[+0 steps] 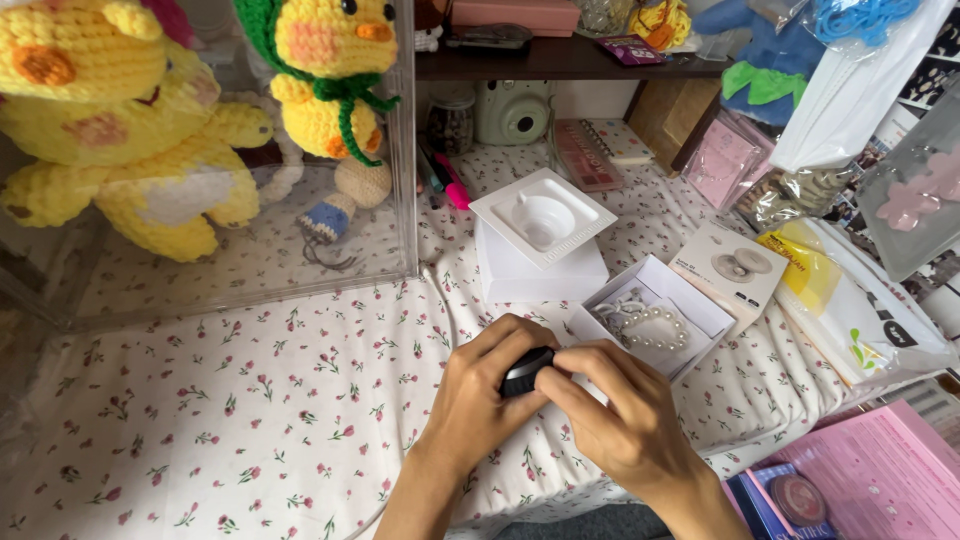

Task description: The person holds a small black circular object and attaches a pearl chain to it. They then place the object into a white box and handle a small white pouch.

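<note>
Your both hands, left [478, 395] and right [610, 415], fingers clamped round small black case [526, 369] just above tabletop [250, 400]. Slip risk: case pops loose, knocks open pearl box [652, 318] just beside.

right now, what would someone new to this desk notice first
Probably the big yellow crocheted bear and the yellow crocheted duck with a green scarf, both inside a clear case at the upper left. Low in the middle, the left hand and right hand close together around a small black round object over the floral cloth. Just right of them sits an open white box with a pearl bracelet.
</note>
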